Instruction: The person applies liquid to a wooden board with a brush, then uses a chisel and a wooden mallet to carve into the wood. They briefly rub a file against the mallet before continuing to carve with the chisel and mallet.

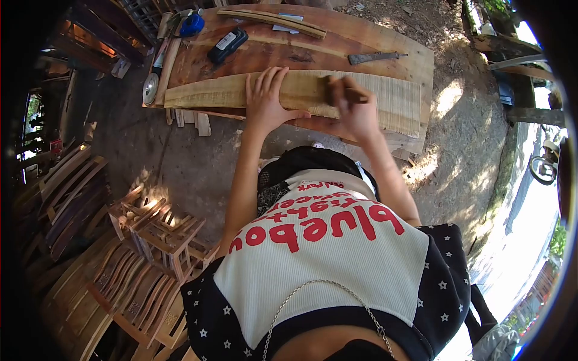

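Note:
A long pale board (301,90) lies across the wooden workbench (265,45). My left hand (265,99) rests on the board left of its middle, fingers spread and thumb along the near edge. Blurred by motion, my right hand (356,114) is closed around a dark brown wooden block (346,91) on the board's right half. What the block's underside looks like is hidden.
Beyond the board are a black tool with a white label (227,45), a blue tape measure (192,24), wood strips (274,23) and a dark metal blade (376,58). A metal disc (150,88) is at the bench's left end; chair frames (159,231) stand lower left.

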Tool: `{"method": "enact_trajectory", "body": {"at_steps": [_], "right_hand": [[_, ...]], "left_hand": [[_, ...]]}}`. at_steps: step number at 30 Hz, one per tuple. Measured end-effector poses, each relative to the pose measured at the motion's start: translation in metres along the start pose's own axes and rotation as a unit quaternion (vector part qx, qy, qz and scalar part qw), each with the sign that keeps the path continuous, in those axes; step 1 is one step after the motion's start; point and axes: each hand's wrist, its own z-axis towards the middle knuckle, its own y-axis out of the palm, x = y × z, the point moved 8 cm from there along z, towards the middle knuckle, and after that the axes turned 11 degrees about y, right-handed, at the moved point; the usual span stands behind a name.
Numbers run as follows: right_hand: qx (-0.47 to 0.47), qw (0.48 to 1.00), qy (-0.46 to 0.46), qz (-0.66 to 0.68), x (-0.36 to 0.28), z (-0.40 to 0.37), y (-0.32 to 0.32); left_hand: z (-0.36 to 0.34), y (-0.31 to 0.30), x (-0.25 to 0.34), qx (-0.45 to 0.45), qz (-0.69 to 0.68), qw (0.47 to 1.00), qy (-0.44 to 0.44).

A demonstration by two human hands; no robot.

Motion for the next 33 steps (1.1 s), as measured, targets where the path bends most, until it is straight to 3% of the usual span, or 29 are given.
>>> {"method": "enact_trajectory", "body": {"at_steps": [1,6,10,11,12,14,16,17,18,21,24,26,28,31,32,33], "right_hand": [[0.025,0.997,0.064,-0.028,0.024,0.003,-0.021],[0.204,0.954,0.074,-0.205,0.066,0.006,-0.143],[0.075,0.975,0.11,-0.18,0.046,0.015,-0.067],[0.078,0.99,0.035,-0.111,0.023,0.013,-0.043],[0.019,0.997,0.052,-0.056,0.02,0.014,-0.012],[-0.052,0.998,-0.023,0.018,-0.006,0.011,0.013],[-0.044,0.996,0.079,0.01,0.021,0.013,-0.01],[-0.007,0.991,0.115,-0.067,0.035,0.016,-0.038],[0.063,0.991,0.096,-0.075,0.067,0.018,-0.068],[0.191,0.959,0.078,-0.196,0.062,0.021,-0.147],[0.135,0.961,0.108,-0.217,0.07,0.027,-0.115],[0.096,0.976,0.064,-0.186,0.035,0.022,-0.06],[0.037,0.997,0.004,-0.068,0.006,0.012,-0.006],[-0.022,0.999,-0.016,0.023,-0.006,0.008,0.003],[-0.009,0.997,0.077,-0.001,0.025,0.01,-0.013],[0.044,0.994,0.089,-0.052,0.029,0.012,-0.046]], "left_hand": [[-0.001,0.001,0.0,-0.002,-0.003,1.0,-0.001],[-0.001,0.003,0.0,-0.009,-0.01,1.0,-0.008],[0.0,0.003,0.001,-0.006,-0.008,1.0,-0.004],[0.0,0.003,0.001,-0.005,-0.007,1.0,-0.003],[0.0,0.003,0.001,-0.006,-0.007,1.0,-0.001],[0.0,0.001,0.001,0.0,-0.006,1.0,0.0],[0.001,-0.002,0.004,-0.001,-0.007,1.0,0.001],[0.001,-0.003,0.004,-0.001,-0.008,1.0,-0.003],[0.002,-0.003,0.005,-0.001,-0.012,1.0,-0.001],[0.0,-0.002,0.003,0.003,-0.012,1.0,-0.005],[-0.001,0.003,0.001,0.008,-0.008,1.0,0.001],[-0.001,0.003,0.001,0.002,-0.001,1.0,0.006],[-0.001,0.003,0.001,0.003,0.001,1.0,0.006],[-0.001,0.003,0.001,0.002,0.002,1.0,0.005],[-0.001,0.003,0.001,0.001,-0.001,1.0,0.002],[-0.002,0.003,0.001,0.0,-0.002,1.0,0.003]]}}
